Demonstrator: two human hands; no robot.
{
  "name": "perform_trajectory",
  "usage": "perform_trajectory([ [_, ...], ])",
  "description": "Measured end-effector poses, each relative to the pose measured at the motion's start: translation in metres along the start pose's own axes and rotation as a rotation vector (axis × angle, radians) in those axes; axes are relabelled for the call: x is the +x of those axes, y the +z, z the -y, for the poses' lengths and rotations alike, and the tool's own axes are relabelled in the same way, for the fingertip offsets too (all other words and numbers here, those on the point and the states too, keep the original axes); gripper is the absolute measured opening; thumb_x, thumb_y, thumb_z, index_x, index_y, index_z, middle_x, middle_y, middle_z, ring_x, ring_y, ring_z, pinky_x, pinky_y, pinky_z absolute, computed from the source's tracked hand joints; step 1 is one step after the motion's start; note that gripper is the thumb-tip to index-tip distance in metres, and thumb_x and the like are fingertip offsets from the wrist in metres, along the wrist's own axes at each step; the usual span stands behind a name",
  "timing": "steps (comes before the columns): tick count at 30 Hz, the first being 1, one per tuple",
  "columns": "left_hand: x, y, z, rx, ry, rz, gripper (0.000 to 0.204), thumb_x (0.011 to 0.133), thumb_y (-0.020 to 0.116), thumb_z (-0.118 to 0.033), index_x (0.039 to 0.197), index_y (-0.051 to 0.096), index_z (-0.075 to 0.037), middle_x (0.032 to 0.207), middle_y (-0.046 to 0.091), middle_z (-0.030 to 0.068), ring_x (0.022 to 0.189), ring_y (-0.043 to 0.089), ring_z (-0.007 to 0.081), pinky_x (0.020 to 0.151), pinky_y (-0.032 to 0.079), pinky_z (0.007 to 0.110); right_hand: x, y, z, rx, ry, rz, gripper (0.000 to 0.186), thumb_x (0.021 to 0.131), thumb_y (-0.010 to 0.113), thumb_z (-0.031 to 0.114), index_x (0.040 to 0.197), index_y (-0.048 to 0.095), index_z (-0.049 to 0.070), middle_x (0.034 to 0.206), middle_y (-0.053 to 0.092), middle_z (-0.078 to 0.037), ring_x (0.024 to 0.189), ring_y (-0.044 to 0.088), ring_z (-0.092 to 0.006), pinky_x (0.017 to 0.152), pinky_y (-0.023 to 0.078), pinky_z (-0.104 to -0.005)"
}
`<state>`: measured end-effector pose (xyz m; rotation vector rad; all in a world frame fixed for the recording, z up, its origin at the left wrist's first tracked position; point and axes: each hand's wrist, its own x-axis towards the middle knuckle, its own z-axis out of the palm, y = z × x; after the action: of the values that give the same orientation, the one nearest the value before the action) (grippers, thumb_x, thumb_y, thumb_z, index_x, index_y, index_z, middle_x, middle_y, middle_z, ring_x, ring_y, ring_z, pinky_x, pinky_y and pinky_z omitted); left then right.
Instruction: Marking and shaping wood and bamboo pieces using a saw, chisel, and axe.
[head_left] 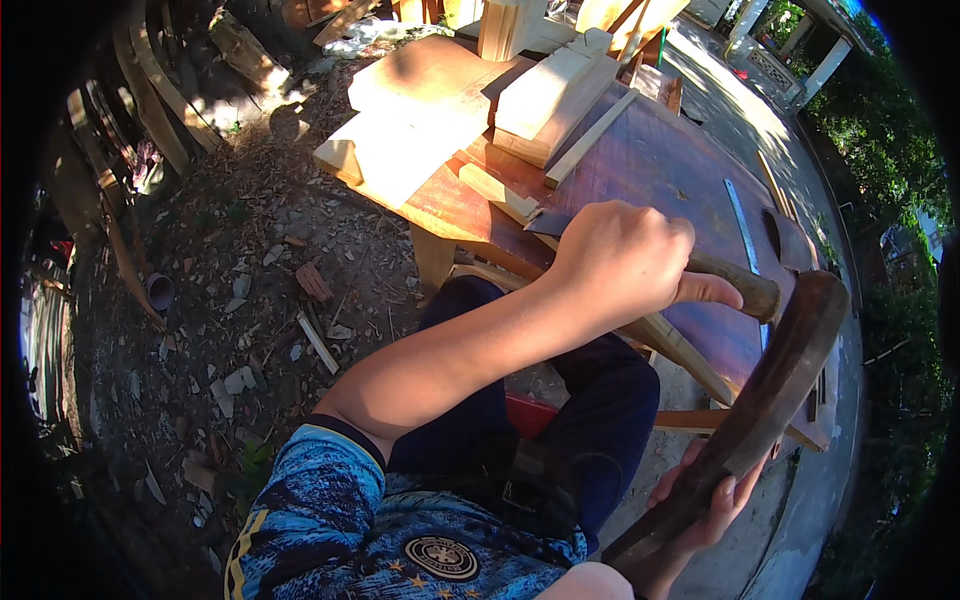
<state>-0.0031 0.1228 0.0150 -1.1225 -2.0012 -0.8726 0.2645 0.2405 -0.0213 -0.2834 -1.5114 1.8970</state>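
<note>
My left hand [625,262] is closed around the wooden handle of a chisel [745,284], thumb stretched along the handle. Its dark blade reaches out left of my fist, close to a narrow pale wood strip [497,192] on the table's near edge. My right hand [715,510], low on the right, grips a thick, dark wooden club [745,425] held slanting upward. The club's upper end is beside the chisel's butt; whether they touch I cannot tell. A grey, blade-like piece [793,242] shows behind that end, and whether it is joined is unclear.
The reddish-brown wooden table [665,170] carries a thick pale block [555,95], flat boards [400,145], a thin batten [592,138] and a metal ruler [742,222]. Stone and wood scraps litter the ground [260,290] at left. Planks [150,85] lean at far left.
</note>
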Motion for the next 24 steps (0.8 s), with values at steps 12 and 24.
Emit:
perform_trajectory([
  [12,-0.004,0.004,0.005,0.038,-0.002,-0.083,0.078,0.083,0.062,-0.081,0.057,0.057,-0.007,0.043,0.052,0.0081,0.039,0.061,0.0256,0.039,0.048,0.035,-0.007,0.004,0.006,-0.094,0.028,0.007,0.087,0.094,0.068,0.032,0.161,0.021,0.001,0.091,0.062,-0.026,0.051,0.063,-0.0232,0.038,0.053,-0.0315],
  [24,-0.009,-0.007,0.011,0.034,0.037,-0.083,0.073,0.077,0.075,-0.075,0.059,0.048,-0.01,0.046,0.05,0.0058,0.042,0.061,0.0271,0.04,0.048,0.035,-0.019,0.0,-0.007,0.021,-0.091,-0.186,0.088,0.094,0.065,0.036,0.159,0.016,0.003,0.092,0.061,-0.026,0.05,0.064,-0.0254,0.037,0.052,-0.0315],
])
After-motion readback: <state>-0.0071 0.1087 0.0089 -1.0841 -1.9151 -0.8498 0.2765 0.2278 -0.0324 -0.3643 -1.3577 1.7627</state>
